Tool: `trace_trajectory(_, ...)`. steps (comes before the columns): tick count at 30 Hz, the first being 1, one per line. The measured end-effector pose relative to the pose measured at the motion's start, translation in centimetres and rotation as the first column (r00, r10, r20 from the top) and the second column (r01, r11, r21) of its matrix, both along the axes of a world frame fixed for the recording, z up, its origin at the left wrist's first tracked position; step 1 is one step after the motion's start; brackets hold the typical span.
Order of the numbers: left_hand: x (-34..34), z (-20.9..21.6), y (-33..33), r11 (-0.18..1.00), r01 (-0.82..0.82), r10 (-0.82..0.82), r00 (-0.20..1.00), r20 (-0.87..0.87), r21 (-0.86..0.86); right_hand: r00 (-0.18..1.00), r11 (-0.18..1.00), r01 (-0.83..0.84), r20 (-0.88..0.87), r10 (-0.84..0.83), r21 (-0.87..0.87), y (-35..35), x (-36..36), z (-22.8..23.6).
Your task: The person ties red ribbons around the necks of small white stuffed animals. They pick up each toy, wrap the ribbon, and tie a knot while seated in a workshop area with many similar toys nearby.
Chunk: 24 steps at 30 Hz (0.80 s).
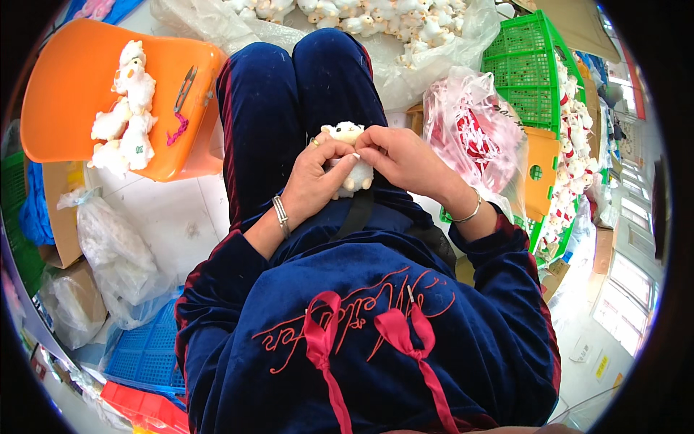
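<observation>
A small white plush animal [353, 179] with a dark-eyed head rests upright on my lap, between my two hands. My left hand [316, 174] is closed round its left side, thumb and forefinger pressed at its neck. From the other side my right hand [399, 158] pinches close to the same spot, its fingertips nearly meeting those of the left. Whatever thin thing may lie between the right fingertips is too small to make out. The fingers cover the toy's neck and part of its chest.
On the left, an orange stool [61, 108] bears several white plush toys [134, 108], small scissors-like snips [186, 88] and a magenta cord [177, 130]. A plastic sheet [206, 25] with many white toys lies ahead. Rightward are a bag of pink-white pieces [470, 134] and a green crate [517, 69].
</observation>
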State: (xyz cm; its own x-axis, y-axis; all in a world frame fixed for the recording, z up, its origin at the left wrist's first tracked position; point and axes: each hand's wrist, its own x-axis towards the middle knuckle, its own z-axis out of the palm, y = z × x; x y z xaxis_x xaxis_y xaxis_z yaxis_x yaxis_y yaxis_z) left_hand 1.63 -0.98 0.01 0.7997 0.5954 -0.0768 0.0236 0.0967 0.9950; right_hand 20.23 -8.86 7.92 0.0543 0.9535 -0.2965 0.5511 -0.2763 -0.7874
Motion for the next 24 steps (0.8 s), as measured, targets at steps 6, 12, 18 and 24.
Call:
trace_trajectory(6,0.0,0.0,-0.1,0.997,0.004,-0.003,1.000,0.005,-0.071,0.887,0.973,0.162,-0.408,-0.216,-0.163,-1.1,0.4,-1.5)
trace_trajectory(12,0.0,-0.1,0.0,0.995,0.013,-0.011,1.000,0.027,-0.099,0.851,0.956,0.221,-0.440,-0.286,-0.193,-0.9,0.7,-1.9)
trace_trajectory(18,0.0,0.0,0.2,0.997,0.013,-0.015,1.000,-0.021,-0.078,0.953,0.968,0.252,-0.181,-0.245,0.017,-0.5,-0.4,-1.5)
trace_trajectory(24,0.0,0.3,0.3,0.992,0.025,-0.028,0.999,-0.023,-0.127,0.974,0.974,0.157,0.137,-0.180,0.163,-0.1,-1.5,-0.4)
